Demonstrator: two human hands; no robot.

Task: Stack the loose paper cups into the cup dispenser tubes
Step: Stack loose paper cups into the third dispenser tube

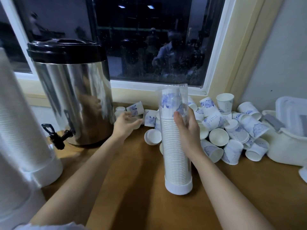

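Our right hand [187, 128] grips the nearly full dispenser tube [174, 155], upright on the table [132, 180]. Our left hand [123, 124] reaches the loose cups [135, 110] beside the urn [74, 97]; we cannot tell if it holds 1. They seem light, crushable: hold the wall gently.

I am looking down on a brown wooden counter [132, 188] that runs up to a wall with a large window [149, 39]. The glass is dark. Two ceiling lights [150, 6] are mirrored near its top, above dim reflected shapes of the room. The window frame [214, 47] is white and set in a cream surround [240, 47]. To the right, the wall [274, 55] is plain pale grey. A steel urn [74, 97] with a black lid stands on the counter at the left, before the window.
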